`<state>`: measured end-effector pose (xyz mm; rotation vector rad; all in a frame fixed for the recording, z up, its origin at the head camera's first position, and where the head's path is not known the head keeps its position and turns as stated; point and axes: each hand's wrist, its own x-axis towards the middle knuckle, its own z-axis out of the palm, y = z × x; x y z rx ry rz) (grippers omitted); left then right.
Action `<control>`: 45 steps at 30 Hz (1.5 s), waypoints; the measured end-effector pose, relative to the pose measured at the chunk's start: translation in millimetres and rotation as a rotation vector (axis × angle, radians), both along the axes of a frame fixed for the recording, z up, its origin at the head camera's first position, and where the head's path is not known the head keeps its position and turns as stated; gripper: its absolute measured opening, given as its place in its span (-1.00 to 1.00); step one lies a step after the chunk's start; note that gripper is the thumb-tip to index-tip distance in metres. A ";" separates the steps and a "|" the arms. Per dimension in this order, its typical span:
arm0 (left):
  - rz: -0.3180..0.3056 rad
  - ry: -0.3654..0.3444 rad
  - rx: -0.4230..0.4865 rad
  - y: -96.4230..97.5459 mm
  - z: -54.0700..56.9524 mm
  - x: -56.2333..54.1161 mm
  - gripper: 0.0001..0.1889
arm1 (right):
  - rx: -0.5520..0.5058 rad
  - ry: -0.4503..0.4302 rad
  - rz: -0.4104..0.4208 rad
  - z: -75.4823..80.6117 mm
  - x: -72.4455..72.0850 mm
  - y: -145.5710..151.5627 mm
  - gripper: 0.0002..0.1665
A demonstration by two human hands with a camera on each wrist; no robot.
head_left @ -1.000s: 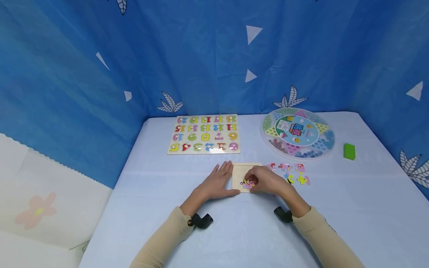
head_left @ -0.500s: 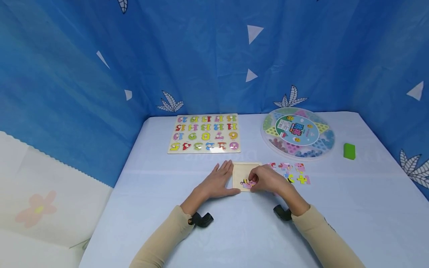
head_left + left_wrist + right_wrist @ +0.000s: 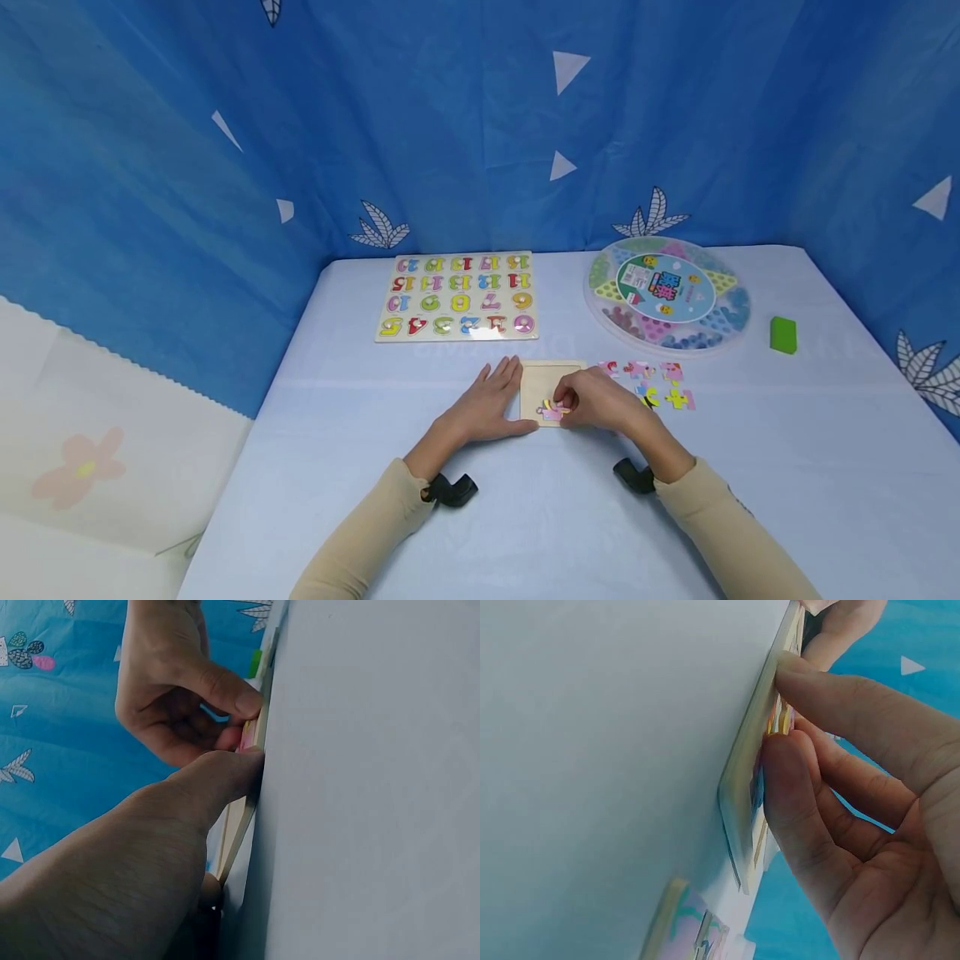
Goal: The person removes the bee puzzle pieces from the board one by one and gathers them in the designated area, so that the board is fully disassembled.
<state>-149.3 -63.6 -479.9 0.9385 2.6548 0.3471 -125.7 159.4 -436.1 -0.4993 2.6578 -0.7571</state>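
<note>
A small square wooden puzzle tray (image 3: 535, 383) lies in front of me in the head view. My left hand (image 3: 486, 410) rests along its left side, fingers straight, thumb at the near edge. Over the near right part of the tray, my right hand (image 3: 600, 402) pinches a small colourful puzzle piece (image 3: 783, 718), mostly hidden by the fingers. Pink and yellow picture parts (image 3: 550, 410) show in the tray beside those fingertips. From the left wrist, the left thumb (image 3: 244, 766) presses the tray's edge close to the right hand. Several loose puzzle pieces (image 3: 677, 399) lie right of the tray.
Behind the tray lies a wooden number board (image 3: 457, 315) with peg numerals. A round, clear-lidded game box (image 3: 667, 289) with coloured beads sits at the back right, and a green block (image 3: 783, 335) lies beyond it. Blue curtains (image 3: 480, 125) border the white table.
The right fingertips shift only slightly over the same spot in the tray, and less of the yellow and black part shows beside them. The left hand stays in place.
</note>
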 end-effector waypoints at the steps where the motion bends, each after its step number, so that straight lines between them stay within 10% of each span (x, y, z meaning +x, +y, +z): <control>1: -0.001 0.001 -0.005 0.1 -0.2 -0.2 0.07 | -0.006 -0.008 -0.005 0.1 -0.3 0.3 -0.73; 45: 0.006 -0.003 0.009 -0.1 -3.6 -1.1 0.09 | -0.105 -0.002 0.049 -6.8 -3.8 9.6 -0.85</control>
